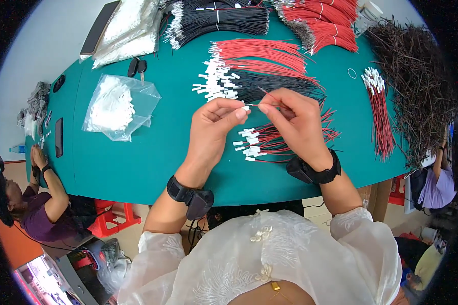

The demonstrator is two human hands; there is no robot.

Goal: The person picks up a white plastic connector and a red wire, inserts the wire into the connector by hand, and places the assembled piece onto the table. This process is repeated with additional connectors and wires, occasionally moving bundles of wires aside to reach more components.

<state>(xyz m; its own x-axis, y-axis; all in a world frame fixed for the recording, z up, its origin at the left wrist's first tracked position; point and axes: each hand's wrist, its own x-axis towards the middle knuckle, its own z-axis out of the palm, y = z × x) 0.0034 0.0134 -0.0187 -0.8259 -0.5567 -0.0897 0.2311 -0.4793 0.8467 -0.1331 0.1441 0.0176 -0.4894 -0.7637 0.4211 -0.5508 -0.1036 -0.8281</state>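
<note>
Left hand (215, 122), right hand (295, 119) pinch white connector (246, 107) fingertip-to-fingertip.

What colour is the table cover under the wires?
The table cover is teal green, plain, seen clearly in the head view.

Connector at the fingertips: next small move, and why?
Probably push the wire home into the connector. The left hand pinches the small white piece, the right hand pinches a thin wire pointed at it, and their fingertips nearly meet.
</note>
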